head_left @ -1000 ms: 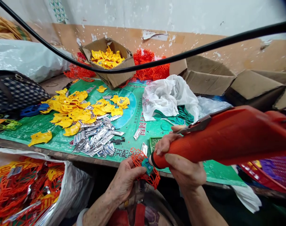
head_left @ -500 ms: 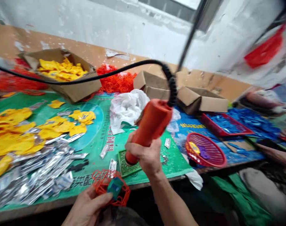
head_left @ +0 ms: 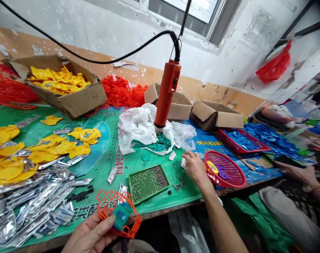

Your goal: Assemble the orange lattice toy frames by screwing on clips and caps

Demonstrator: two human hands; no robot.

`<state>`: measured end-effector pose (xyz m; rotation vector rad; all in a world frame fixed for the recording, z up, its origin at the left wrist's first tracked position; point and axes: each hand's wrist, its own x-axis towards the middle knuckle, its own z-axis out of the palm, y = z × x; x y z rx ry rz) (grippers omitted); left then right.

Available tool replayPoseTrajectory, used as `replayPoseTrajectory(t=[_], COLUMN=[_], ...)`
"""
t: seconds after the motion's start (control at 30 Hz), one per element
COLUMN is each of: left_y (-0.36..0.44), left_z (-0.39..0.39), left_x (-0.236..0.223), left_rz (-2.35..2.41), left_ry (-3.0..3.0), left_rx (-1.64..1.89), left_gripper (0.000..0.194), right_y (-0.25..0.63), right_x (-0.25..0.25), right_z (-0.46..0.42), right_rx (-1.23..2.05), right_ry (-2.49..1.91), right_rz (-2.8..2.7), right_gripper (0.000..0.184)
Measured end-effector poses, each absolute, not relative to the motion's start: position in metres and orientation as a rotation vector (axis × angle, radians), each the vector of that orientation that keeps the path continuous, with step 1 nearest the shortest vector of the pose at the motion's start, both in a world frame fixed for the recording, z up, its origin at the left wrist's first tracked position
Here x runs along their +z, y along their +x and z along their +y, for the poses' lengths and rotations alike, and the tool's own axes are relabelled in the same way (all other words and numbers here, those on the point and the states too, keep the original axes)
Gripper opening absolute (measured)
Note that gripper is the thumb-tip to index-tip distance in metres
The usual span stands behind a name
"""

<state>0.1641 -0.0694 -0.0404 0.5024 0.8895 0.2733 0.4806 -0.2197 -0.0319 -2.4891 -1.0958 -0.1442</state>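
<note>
Near left: orange lattice part [head_left: 127,231] gripped in left hand [head_left: 88,233]; teal piece [head_left: 122,216] on it could be dislodged if grip is slackened. Centre: metal bits [head_left: 161,176] could be spilled if green tray [head_left: 152,195] is knocked. Right hand [head_left: 195,168] curled at silver plate [head_left: 183,162]; whether gripped, cannot be told. Green sheet [head_left: 186,197], then blue sheet [head_left: 264,176], spread beneath; peeling wall [head_left: 123,21] far.

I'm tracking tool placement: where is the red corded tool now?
In the head view, the red corded tool hangs just right of center, its lower end overlapping the white plastic bag, pictured above the green tray.
</note>
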Motion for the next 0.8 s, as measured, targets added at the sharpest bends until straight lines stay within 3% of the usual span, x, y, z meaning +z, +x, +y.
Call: replayPoseTrajectory(t=[0.33, 0.47, 0.67, 0.8], left_y=[0.170, 0.170, 0.174, 0.168], left_z=[-0.077, -0.074, -0.077, -0.074], left_x=[-0.027, -0.025, -0.021, -0.020], left_rz=[0.771, 0.787, 0.715, 0.714], left_ry=[0.496, 0.510, 0.542, 0.569], left_rx=[0.375, 0.436, 0.496, 0.613], left_gripper=[0.028, 0.026, 0.031, 0.030], right_y=[0.497, 0.457, 0.378, 0.357], right_x=[-0.047, -0.034, -0.011, 0.002], right_z=[-0.225, -0.216, -0.200, -0.191], right_rx=[-0.103, -0.089, 0.391, 0.433], right_ry=[-2.648, -2.443, -1.799, -1.728], right_rz=[-1.267, -1.319, -1.476, -1.608], right_gripper=[0.030, 0.027, 0.031, 0.038])
